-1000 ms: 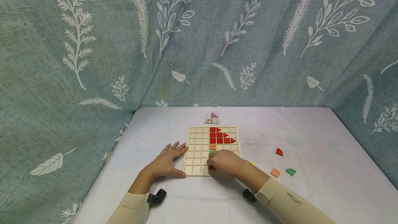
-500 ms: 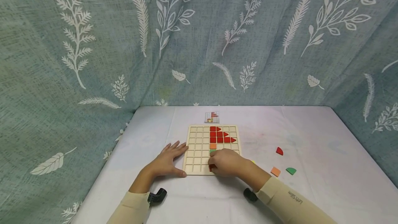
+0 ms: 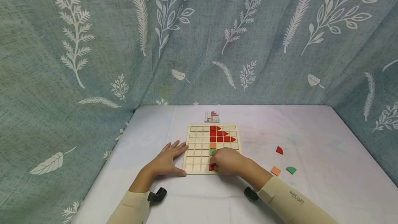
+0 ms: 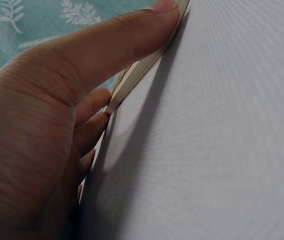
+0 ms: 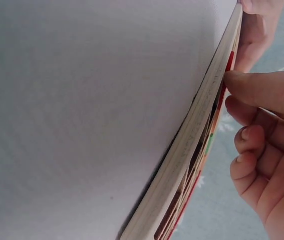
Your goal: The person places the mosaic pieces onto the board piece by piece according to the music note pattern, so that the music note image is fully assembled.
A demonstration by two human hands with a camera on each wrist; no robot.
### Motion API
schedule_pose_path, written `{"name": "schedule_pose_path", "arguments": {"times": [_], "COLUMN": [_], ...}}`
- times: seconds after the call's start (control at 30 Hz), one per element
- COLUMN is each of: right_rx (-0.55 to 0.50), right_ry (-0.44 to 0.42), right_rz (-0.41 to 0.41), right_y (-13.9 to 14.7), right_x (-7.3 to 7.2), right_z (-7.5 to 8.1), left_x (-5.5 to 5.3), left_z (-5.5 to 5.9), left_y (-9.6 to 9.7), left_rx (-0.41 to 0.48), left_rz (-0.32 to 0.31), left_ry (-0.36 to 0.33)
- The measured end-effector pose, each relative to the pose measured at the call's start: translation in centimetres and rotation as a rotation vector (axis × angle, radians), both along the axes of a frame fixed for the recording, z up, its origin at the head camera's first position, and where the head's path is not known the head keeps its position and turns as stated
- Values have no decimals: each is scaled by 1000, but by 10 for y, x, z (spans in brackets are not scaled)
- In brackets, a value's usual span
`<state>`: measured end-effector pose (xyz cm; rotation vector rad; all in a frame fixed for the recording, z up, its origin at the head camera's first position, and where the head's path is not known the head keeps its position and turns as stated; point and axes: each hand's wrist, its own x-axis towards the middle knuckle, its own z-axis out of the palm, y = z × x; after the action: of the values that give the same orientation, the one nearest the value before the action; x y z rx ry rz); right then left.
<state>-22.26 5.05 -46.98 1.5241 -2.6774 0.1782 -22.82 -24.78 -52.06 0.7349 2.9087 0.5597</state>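
Observation:
A wooden grid board lies on the table, with red squares and triangles at its upper right. Below them, an orange square tile and a green tile sit in the same column. My left hand is spread along the board's left side, fingertips and thumb at its edge. My right hand pinches a red tile at the near row; in the right wrist view the thumb touches the tile's side and the other fingers are curled. The hand hides part of that column.
A small pattern card lies behind the board. To the right are a loose red quarter-circle, an orange square and a green quarter-circle. A patterned curtain hangs around the table.
My right hand has shifted slightly right, showing more of the green tile and the red tile. A yellow piece seen earlier is now behind the forearm. My left hand stays put.

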Motion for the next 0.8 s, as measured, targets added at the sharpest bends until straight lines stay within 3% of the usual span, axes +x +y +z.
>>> {"name": "schedule_pose_path", "arguments": {"times": [0.4, 0.57, 0.8], "right_rx": [20, -35, -55], "right_ry": [-53, -107, -149], "right_rz": [14, 25, -38], "right_y": [5, 19, 46], "right_x": [0, -3, -7], "right_z": [1, -1, 4], "left_x": [2, 2, 2], "left_z": [3, 4, 4], "left_y": [0, 0, -1], "left_rx": [20, 38, 40], "left_rz": [-10, -30, -29], "left_ry": [-4, -2, -1]}}
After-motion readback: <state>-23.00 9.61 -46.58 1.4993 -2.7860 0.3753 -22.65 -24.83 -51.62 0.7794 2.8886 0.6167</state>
